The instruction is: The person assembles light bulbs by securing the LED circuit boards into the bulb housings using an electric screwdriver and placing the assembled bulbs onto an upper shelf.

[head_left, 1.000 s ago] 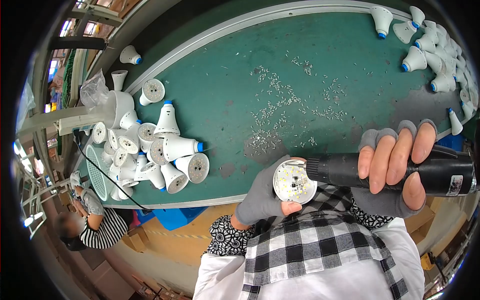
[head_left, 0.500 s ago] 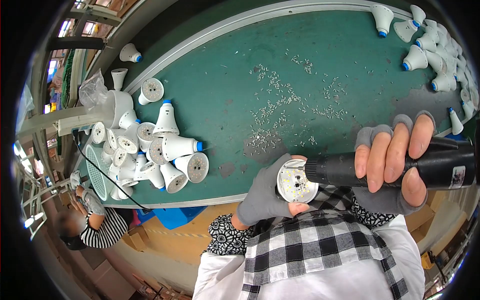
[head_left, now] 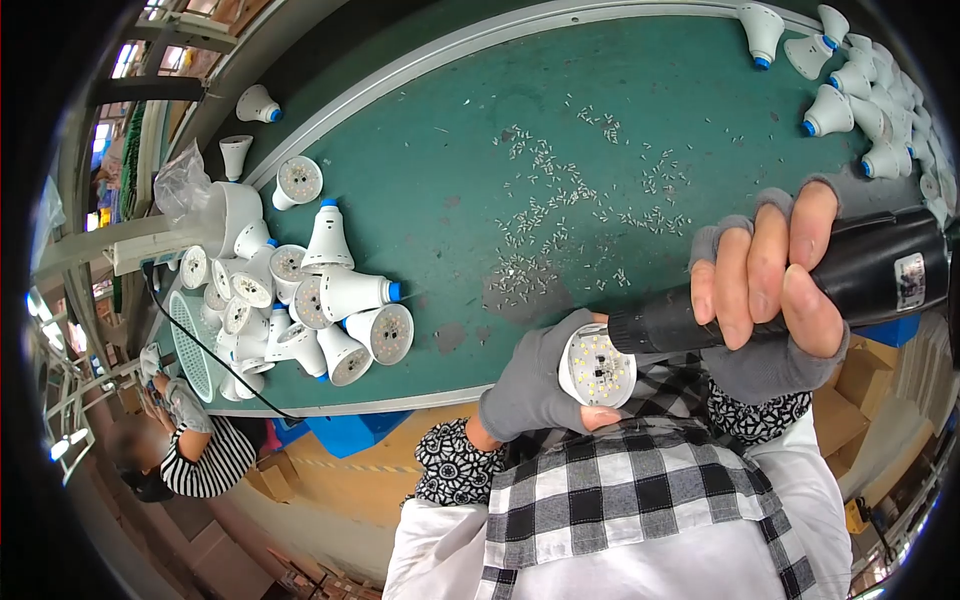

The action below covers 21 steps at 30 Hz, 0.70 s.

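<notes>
In the head view, my left hand [head_left: 540,385], in a grey fingerless glove, is closed around a white LED bulb [head_left: 598,370]. The bulb's open face is turned up and shows a round board with yellow LEDs and dark parts at its centre. My right hand [head_left: 765,285], gloved the same way, wraps round a thick black electric screwdriver [head_left: 660,325]. The tool lies slanted, its ribbed nose at the bulb's upper right edge. Its working tip is hidden, so I cannot tell whether it touches the board.
Small pale pin-like pieces [head_left: 545,190] lie scattered over the green table [head_left: 430,200]. White bulbs [head_left: 350,290] with blue caps are heaped at left, and more bulbs [head_left: 880,110] at upper right. A pale green perforated basket [head_left: 190,345] stands at left. Another person [head_left: 205,450] sits at lower left.
My right hand has moved up and slightly left, raising the screwdriver's rear end. The nose has shifted off the board's middle toward the rim, uncovering more LEDs. My left hand stays nearly still.
</notes>
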Each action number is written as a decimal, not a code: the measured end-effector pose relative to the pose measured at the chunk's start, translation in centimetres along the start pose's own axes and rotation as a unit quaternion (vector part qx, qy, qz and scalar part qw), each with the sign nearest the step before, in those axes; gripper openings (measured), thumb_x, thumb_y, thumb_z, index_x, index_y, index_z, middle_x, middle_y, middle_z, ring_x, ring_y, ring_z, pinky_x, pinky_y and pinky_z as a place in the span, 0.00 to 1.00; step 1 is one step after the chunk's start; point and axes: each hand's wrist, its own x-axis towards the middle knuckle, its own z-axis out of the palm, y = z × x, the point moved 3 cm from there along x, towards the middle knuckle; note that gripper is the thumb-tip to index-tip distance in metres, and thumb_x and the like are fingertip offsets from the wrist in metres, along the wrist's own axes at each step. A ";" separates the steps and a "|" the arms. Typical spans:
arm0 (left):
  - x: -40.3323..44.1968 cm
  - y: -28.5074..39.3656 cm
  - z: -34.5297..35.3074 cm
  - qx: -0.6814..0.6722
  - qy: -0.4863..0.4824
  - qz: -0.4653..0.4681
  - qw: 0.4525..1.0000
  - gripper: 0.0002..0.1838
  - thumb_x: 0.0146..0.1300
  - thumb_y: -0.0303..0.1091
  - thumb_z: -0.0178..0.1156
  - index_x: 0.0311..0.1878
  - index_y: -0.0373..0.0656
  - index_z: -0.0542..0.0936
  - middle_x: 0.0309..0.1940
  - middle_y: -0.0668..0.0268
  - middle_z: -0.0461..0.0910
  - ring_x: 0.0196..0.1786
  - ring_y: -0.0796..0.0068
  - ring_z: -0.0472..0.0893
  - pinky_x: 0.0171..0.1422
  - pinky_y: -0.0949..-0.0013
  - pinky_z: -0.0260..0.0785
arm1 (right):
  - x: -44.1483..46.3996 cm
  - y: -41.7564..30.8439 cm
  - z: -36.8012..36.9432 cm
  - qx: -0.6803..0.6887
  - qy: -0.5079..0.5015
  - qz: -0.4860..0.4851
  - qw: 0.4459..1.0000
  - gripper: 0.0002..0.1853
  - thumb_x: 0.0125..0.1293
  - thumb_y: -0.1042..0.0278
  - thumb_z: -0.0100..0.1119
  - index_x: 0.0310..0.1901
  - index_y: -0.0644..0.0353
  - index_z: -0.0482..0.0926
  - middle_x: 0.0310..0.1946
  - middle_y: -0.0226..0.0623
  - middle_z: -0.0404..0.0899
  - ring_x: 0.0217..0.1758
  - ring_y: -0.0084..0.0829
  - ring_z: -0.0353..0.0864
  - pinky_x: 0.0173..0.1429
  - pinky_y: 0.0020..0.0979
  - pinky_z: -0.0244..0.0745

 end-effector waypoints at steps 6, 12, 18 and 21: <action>-2.4 0.0 -1.9 -0.212 0.085 -0.021 0.973 0.48 0.41 0.51 0.76 0.63 0.36 0.67 0.58 0.60 0.72 0.60 0.71 0.73 0.65 0.68 0.65 | 0.6 0.7 -3.1 0.013 0.178 -0.073 0.981 0.05 0.64 0.73 0.51 0.38 0.57 0.65 0.24 0.28 0.65 0.24 0.25 0.68 0.36 0.33 0.71; -3.1 -1.9 -3.0 -0.248 0.209 -0.005 0.946 0.57 0.41 0.74 0.68 0.60 0.31 0.68 0.39 0.60 0.77 0.40 0.72 0.77 0.43 0.70 0.69 | 1.0 4.9 -4.2 -0.079 0.260 -0.063 0.960 0.06 0.63 0.73 0.54 0.38 0.58 0.67 0.23 0.29 0.64 0.24 0.26 0.69 0.37 0.33 0.70; -4.1 -1.7 -3.4 -0.224 0.205 -0.028 0.952 0.48 0.45 0.56 0.72 0.63 0.33 0.68 0.51 0.60 0.76 0.53 0.72 0.76 0.59 0.68 0.68 | 0.8 3.8 -4.2 -0.085 0.250 -0.045 0.964 0.07 0.63 0.73 0.54 0.40 0.59 0.67 0.23 0.30 0.64 0.25 0.27 0.70 0.38 0.33 0.70; -3.7 -0.4 -3.0 -0.210 0.168 -0.035 0.962 0.43 0.46 0.43 0.73 0.65 0.35 0.68 0.55 0.62 0.75 0.58 0.73 0.75 0.65 0.69 0.66 | 0.7 3.5 -4.7 -0.112 0.251 -0.044 0.960 0.07 0.63 0.72 0.54 0.40 0.60 0.67 0.23 0.31 0.64 0.25 0.27 0.71 0.38 0.33 0.70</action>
